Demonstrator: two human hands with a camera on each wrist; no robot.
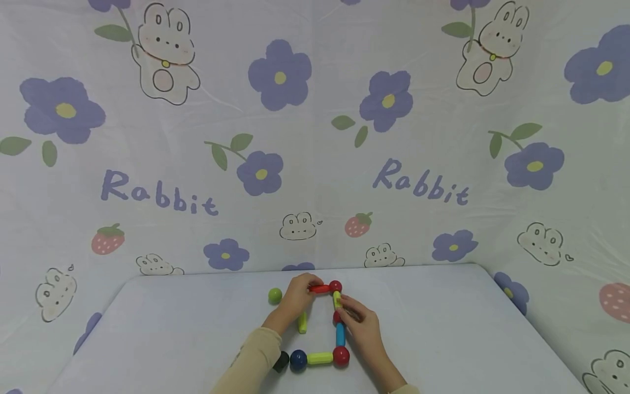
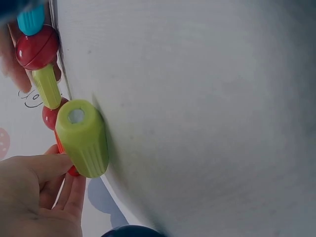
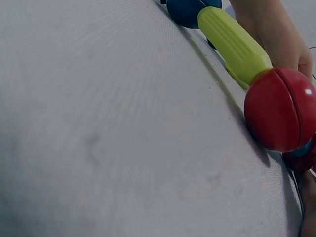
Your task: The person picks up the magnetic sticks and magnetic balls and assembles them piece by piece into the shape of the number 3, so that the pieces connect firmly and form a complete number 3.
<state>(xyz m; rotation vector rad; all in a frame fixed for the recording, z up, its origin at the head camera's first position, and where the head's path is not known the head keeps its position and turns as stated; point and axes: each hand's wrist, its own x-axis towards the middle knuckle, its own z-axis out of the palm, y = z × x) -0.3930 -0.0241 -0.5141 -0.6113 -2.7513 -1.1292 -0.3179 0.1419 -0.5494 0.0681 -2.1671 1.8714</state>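
Note:
Magnetic building rods and balls form a partial frame on the table. My left hand point(image 1: 298, 294) pinches a red rod point(image 1: 321, 289) at the frame's far side; that rod meets a far red ball point(image 1: 336, 286). My right hand point(image 1: 363, 323) grips a yellow-green rod point(image 1: 337, 300) on the right side, fingertips close to the middle red ball point(image 2: 37, 47). A blue rod point(image 1: 340, 334) runs from there to the near red ball point(image 3: 280, 109). Another yellow-green rod point(image 2: 83, 139), its end facing the left wrist camera, lies below the left hand.
Along the near side, a yellow-green rod point(image 1: 320, 358) joins the near red ball to a dark blue ball point(image 1: 298, 360). A black piece point(image 1: 281, 362) sits beside the left sleeve point(image 1: 253, 358). A loose green ball point(image 1: 275, 296) rests left of the left hand on the white table point(image 1: 443, 328).

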